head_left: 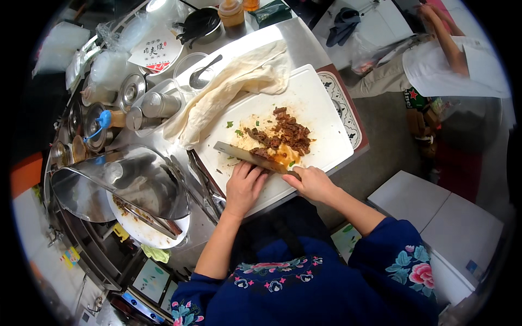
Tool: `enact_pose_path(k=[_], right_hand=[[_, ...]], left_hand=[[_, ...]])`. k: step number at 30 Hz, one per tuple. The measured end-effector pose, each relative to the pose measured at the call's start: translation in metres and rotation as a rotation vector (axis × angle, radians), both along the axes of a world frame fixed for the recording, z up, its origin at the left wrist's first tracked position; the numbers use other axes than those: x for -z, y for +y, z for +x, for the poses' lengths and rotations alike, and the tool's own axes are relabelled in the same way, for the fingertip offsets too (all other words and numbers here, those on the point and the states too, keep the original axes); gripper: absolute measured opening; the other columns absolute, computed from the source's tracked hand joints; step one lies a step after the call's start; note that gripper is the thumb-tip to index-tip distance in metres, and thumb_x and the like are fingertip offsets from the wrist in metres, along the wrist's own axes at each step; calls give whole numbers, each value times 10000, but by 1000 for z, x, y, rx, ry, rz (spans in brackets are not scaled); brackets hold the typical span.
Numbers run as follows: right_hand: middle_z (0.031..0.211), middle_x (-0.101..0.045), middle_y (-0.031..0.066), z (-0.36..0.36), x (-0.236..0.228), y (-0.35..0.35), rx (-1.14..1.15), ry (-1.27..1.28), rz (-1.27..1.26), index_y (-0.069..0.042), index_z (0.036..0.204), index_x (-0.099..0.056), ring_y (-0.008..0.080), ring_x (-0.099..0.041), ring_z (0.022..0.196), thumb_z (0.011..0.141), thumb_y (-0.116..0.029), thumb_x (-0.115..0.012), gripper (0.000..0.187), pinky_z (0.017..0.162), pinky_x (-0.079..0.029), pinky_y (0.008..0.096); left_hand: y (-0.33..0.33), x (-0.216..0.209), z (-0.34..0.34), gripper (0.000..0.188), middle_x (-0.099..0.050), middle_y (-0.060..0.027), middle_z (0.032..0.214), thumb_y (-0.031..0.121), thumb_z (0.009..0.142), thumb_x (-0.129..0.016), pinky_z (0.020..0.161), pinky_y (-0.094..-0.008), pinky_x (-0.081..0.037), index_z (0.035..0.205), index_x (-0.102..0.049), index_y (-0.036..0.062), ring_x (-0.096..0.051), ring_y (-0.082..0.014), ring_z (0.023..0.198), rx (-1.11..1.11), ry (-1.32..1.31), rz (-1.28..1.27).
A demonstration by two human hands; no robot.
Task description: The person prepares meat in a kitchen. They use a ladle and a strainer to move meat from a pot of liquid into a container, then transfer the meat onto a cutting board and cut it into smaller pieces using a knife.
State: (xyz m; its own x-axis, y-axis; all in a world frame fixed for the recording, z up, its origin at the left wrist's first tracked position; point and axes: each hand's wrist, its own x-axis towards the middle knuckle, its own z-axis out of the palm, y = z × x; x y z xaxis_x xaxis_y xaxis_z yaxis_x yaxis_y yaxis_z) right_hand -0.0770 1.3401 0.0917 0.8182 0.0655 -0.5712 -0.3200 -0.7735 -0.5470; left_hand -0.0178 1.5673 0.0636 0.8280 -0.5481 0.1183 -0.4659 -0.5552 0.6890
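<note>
A wide-bladed cleaver [251, 157] lies tilted low over the white cutting board [329, 138]. Its wooden handle is gripped in my right hand [314, 185]. My left hand [246, 187] rests at the board's near edge, fingers stretched forward and slightly apart, fingertips against the near side of the blade; whatever lies under them is hidden. Just beyond the blade is a heap of chopped brown meat [291, 132], with a paler, sauce-wet patch [284, 155] beside the cleaver. Green herb bits [238, 132] and brown smears are scattered on the board.
A cream cloth [234, 92] drapes over the board's far left. Left stand metal canisters [157, 104], a curved steel screen [147, 179] and a white plate with tongs [176, 239]. A sauce bottle [232, 19] and black pan [202, 24] sit behind. Another person [435, 60] stands at far right.
</note>
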Motion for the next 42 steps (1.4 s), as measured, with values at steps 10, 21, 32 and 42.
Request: enact_pose_path(k=[10,21,32,42], right_hand=[[737,-665,262,-5,-92,-38,-32,220,41,40,817,-681,450,-668,754,1008,-551,-498,648,719,-528,501],[751,-670,274,-11,1,2,-19,-9,-14,39,782,-654,454,-676,780,1005,-567,-486,667,750,-541,496],[711,-646,270,4,-96,-28,32,254,133,59,800,-664,440,-661,740,1023,-549,-463,678,727,-522,482],[761,-665,284,-20,-13,2,3,62,-4,55,809,-665,461,-671,792,1014,-547,-482,662,727,-534,511]], left_hand=[[3,4,-2,218,-656,-112,1048,143,784,-788,837,-410,-537,975,-714,65,-615,-336,1026,-20,17,1],[2,3,-2,247,-645,-109,1067,142,788,-783,853,-417,-530,1010,-704,67,-608,-341,1042,-5,31,-17],[4,3,0,242,-646,-116,1065,127,781,-782,859,-415,-533,998,-696,67,-621,-341,1036,16,-47,-54],[8,9,-1,236,-643,-112,1059,110,770,-797,861,-424,-516,986,-712,68,-605,-340,1013,16,5,-82]])
